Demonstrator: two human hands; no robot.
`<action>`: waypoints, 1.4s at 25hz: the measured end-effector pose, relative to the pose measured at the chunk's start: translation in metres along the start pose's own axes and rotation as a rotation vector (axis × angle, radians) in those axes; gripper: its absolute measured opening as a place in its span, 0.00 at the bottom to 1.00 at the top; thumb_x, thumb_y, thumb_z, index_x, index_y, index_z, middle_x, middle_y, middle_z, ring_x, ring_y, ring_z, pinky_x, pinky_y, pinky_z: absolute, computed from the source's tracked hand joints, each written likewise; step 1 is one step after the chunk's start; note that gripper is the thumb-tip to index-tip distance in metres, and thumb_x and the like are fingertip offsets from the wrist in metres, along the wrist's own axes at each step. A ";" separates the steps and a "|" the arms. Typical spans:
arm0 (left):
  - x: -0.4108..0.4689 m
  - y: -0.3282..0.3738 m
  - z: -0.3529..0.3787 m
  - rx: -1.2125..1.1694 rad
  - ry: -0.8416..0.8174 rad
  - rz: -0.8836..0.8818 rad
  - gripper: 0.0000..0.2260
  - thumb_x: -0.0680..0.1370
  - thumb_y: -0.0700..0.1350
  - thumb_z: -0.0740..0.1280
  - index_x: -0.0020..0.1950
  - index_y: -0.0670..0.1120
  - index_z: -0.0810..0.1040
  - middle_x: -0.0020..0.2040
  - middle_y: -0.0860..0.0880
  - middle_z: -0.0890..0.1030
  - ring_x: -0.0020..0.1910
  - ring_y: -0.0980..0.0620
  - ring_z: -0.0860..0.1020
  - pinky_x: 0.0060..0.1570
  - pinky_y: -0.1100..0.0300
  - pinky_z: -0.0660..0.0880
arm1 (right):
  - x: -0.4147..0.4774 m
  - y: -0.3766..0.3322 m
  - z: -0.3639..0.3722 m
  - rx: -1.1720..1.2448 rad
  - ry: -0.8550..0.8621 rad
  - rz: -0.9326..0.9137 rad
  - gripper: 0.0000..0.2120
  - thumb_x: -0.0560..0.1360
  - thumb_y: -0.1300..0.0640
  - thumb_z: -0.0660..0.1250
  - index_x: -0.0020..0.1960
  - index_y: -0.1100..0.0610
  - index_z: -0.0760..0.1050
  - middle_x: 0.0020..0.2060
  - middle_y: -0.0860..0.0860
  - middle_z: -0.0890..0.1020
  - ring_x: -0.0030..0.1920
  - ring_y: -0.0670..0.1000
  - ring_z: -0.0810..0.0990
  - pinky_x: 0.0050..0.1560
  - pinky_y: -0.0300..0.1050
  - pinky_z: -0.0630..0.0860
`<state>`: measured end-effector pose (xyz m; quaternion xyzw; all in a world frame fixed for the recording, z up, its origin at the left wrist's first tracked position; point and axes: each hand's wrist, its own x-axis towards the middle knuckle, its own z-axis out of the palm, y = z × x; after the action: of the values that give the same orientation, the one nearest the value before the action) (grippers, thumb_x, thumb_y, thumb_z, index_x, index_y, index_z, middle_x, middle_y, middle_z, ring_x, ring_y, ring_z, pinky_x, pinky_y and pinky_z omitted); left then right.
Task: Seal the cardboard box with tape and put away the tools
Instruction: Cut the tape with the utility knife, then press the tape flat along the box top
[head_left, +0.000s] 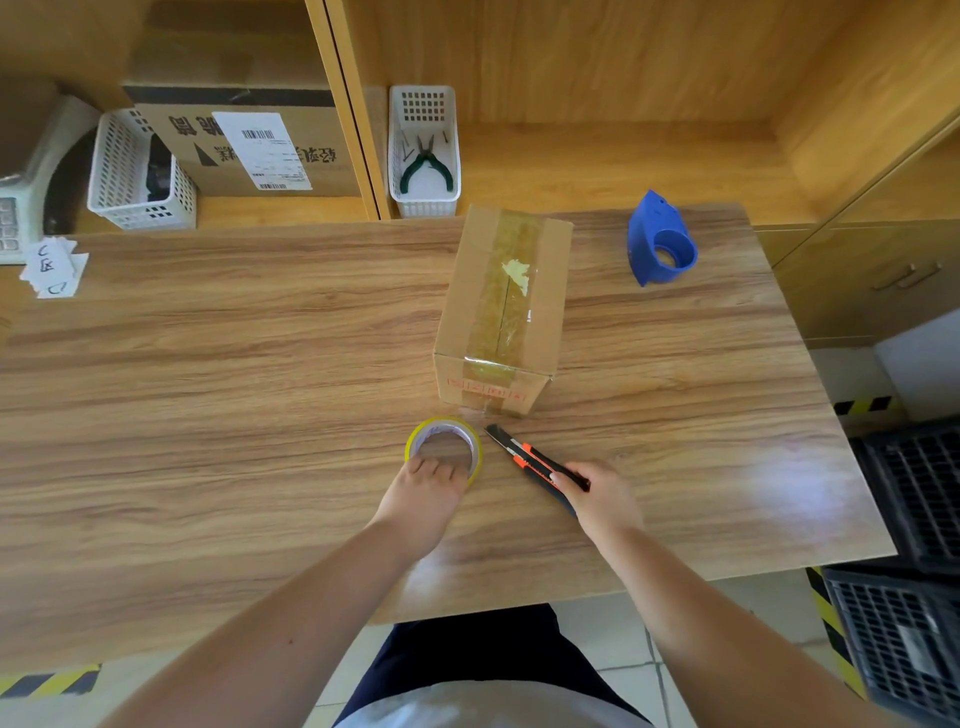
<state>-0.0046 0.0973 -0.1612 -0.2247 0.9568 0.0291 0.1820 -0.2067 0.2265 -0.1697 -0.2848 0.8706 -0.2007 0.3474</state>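
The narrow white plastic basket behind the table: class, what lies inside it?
The narrow white plastic basket holds green-handled pliers and some small dark metal pieces, too small to identify.

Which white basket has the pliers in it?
The narrow white basket standing behind the cardboard box, right of the shelf divider; green-handled pliers lie inside. The wider basket on the left holds something dark instead.

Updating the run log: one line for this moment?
box: taped | left hand: on tape roll | right hand: holds utility knife | tools: not stowed
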 end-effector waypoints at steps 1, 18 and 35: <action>0.001 0.000 -0.001 -0.002 0.041 0.009 0.22 0.65 0.34 0.69 0.59 0.41 0.76 0.50 0.45 0.81 0.52 0.43 0.80 0.56 0.54 0.72 | 0.000 0.000 0.000 -0.019 -0.003 0.002 0.11 0.78 0.47 0.65 0.57 0.47 0.81 0.43 0.46 0.81 0.44 0.50 0.79 0.38 0.43 0.71; -0.002 -0.054 -0.038 -0.650 0.470 -0.342 0.26 0.72 0.62 0.64 0.67 0.51 0.76 0.62 0.50 0.80 0.56 0.44 0.80 0.53 0.51 0.77 | 0.017 -0.020 -0.016 0.196 0.193 -0.228 0.31 0.72 0.49 0.73 0.72 0.44 0.68 0.67 0.48 0.73 0.70 0.50 0.67 0.68 0.51 0.69; 0.044 -0.064 -0.080 -0.059 0.478 -0.165 0.32 0.79 0.65 0.48 0.79 0.49 0.60 0.79 0.47 0.61 0.79 0.45 0.55 0.75 0.39 0.50 | 0.040 -0.130 -0.046 -0.464 0.157 -0.726 0.34 0.77 0.36 0.49 0.79 0.50 0.54 0.80 0.50 0.53 0.80 0.55 0.44 0.75 0.57 0.53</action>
<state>-0.0399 0.0106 -0.1010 -0.3077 0.9499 -0.0120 -0.0544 -0.2177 0.1093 -0.0869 -0.6266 0.7599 -0.1298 0.1141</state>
